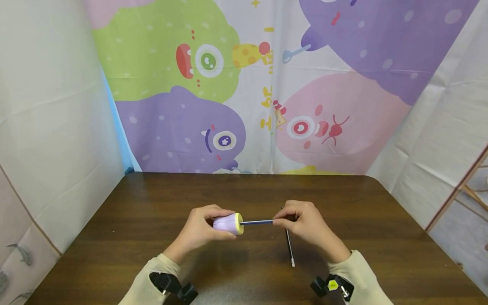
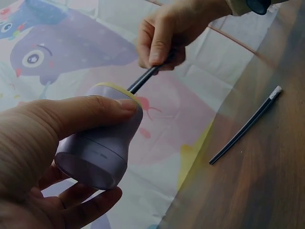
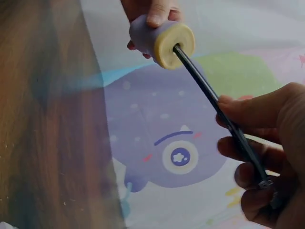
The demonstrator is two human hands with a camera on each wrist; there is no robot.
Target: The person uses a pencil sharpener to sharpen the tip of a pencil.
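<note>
A purple pencil sharpener point(image 1: 225, 223) with a yellow end face is held in my left hand point(image 1: 198, 228), thumb on one side and fingers on the other. Into the hole in that yellow face goes the tip of a dark pencil point(image 3: 205, 88), lying level in the head view. My right hand point(image 1: 306, 223) pinches this pencil between thumb and fingers, its far end running back under the palm in the right wrist view. A second dark pencil point(image 2: 245, 126) with a white end lies on the table, partly behind my right hand in the head view.
The brown wooden table point(image 1: 152, 203) stretches under both hands. At its far edge hangs a cartoon-printed curtain point(image 1: 259, 148), with plain white cloth on the left and right sides. Each forearm wears a black wrist mount point(image 1: 173, 287).
</note>
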